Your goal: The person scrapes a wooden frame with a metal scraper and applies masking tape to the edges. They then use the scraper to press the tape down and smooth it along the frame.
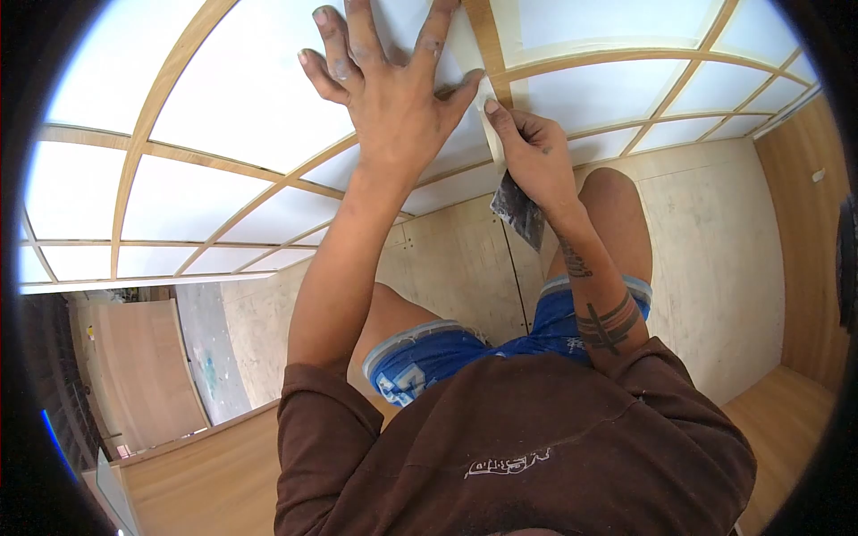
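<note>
Left hand is spread wide, pressed against the white panel, thumb right at the upper end of the pale tape, just below the wooden strip. Right hand is curled closed, pinching that tape between thumb and fingers, with a dark flat blade jutting out beneath, above the plywood floor.

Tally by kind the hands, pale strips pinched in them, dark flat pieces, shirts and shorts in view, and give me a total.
Hands: 2 (left hand, right hand)
Pale strip: 1
Dark flat piece: 1
Brown shirt: 1
Blue shorts: 1
Total: 6
</note>
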`<state>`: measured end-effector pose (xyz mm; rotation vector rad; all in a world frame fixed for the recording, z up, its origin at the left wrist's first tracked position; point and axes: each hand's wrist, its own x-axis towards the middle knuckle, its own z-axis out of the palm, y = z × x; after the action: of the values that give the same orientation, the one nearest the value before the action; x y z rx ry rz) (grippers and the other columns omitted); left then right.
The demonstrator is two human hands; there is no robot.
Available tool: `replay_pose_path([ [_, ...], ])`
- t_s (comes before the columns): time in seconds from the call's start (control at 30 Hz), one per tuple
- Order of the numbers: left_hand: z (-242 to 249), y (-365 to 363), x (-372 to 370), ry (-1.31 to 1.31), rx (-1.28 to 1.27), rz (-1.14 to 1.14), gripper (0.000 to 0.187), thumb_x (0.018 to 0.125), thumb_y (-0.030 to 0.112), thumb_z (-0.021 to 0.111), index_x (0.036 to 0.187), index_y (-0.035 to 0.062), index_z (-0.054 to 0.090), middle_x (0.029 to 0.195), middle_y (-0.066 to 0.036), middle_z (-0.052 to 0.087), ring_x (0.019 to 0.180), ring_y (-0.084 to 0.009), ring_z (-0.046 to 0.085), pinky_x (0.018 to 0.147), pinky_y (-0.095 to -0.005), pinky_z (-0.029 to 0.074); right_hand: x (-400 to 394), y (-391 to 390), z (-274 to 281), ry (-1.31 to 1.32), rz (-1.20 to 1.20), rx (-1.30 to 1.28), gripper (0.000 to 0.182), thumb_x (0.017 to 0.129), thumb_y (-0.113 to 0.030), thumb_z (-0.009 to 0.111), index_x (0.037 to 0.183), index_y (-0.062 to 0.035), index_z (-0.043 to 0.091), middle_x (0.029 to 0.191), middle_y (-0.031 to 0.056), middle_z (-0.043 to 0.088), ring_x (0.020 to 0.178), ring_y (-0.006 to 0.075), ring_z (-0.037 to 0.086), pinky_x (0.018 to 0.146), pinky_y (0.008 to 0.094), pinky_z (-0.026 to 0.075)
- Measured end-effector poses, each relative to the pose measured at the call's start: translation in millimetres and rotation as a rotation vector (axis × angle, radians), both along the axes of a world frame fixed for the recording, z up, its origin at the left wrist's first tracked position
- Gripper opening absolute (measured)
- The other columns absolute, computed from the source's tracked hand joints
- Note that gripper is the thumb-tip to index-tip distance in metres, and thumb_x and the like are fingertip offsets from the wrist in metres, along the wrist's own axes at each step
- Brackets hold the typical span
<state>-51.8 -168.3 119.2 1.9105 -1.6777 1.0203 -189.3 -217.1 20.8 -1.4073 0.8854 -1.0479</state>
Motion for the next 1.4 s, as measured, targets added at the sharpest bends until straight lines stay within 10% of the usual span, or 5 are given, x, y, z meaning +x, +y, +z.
replay_pose_path([
  [0.17, 5, 4, -2, 0.029, 0.093, 0.058, 0.106, 0.073, 0.044, 0.094, 0.164, 0.0416, 0.038, 0.174, -0.029, -0.004, 0.156, -0.0567, -0.010, 0.117, -0.0772, -0.003, -1, 1, 1, 0.035, 0.065, 0.097, 0.049, 0.106, -0.041, 0.068, 0.104, 0.0071, 0.078, 0.079, -0.0015, 0.068, 0.076, 0.0060, 0.054, 0.070, 0.0244, 0.047],
  [0.37, -7, 11, -3, 0.061, -0.244, -0.218, 0.044, 0.082, 0.044, 0.090, 0.118, 0.0213, 0.080, 0.160, -0.015, 0.045, 0.152, -0.0386, 0.028, 0.120, -0.0566, 0.018, -3, -2, -1, 0.018, 0.048, 0.034, 0.052, 0.101, -0.043, 0.069, 0.083, 0.0053, 0.069, 0.061, 0.0046, 0.052, 0.065, 0.0095, 0.046, 0.059, 0.0342, 0.044],
  [0.6, -21, 67, -53, 1.117, 0.416, -0.259, 0.026, 0.090, 0.015, 0.085, 0.102, -0.0044, 0.073, 0.090, -0.014, 0.076, 0.080, -0.0164, 0.071, 0.071, -0.0296, 0.055, -10, -1, 9, -0.089, 0.134, 0.118, 0.052, 0.100, -0.042, 0.071, 0.079, 0.0044, 0.067, 0.060, 0.0025, 0.049, 0.061, 0.0100, 0.044, 0.055, 0.0346, 0.041],
  [1.13, -72, 83, -34, 1.329, 0.724, -0.139, 0.020, 0.096, 0.015, 0.077, 0.097, -0.0050, 0.073, 0.083, -0.008, 0.074, 0.077, -0.0119, 0.067, 0.073, -0.0304, 0.055, -13, -9, 11, 0.011, 0.164, 0.052, 0.054, 0.099, -0.047, 0.073, 0.079, 0.0027, 0.066, 0.059, -0.0017, 0.040, 0.061, 0.0089, 0.038, 0.052, 0.0328, 0.035],
  [1.4, -250, 88, -51, 1.195, 1.056, -0.098, 0.050, 0.089, 0.042, 0.083, 0.110, -0.0037, 0.076, 0.102, -0.023, 0.077, 0.098, -0.0330, 0.075, 0.088, -0.0430, 0.059, -27, -14, 13, 0.099, 0.346, 0.109, 0.050, 0.097, -0.052, 0.075, 0.097, -0.0020, 0.076, 0.063, -0.0045, 0.051, 0.056, 0.0060, 0.047, 0.052, 0.0263, 0.042],
])
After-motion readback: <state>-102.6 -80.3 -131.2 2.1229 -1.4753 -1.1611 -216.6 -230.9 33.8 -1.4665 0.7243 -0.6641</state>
